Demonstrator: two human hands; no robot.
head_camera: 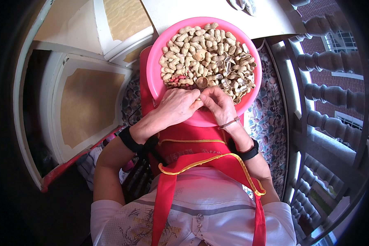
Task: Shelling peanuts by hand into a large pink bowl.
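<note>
A pink plastic basin (152,61), full of peanuts, sits in front of me at lap height. Over its near rim my left hand (178,103) and my right hand (219,104) meet, thumbs and fingertips pinched together on a small peanut (198,99) that they mostly cover. Just beyond my left hand lies a cluster of red shelled peanut kernels (179,79). Whole unshelled peanuts (196,40) fill the far and left parts of the basin. Split empty shells (241,83) gather on the right side. A small round brown bowl-like object (202,82) rests among them, close to my fingers.
A white tabletop (203,9) stands beyond the basin, with a greyish object (244,5) on it. Cabinet-like panels (92,104) are at the left. On the right runs a baluster railing (329,61), above a pebble-patterned floor (264,123). I wear a red apron (190,132).
</note>
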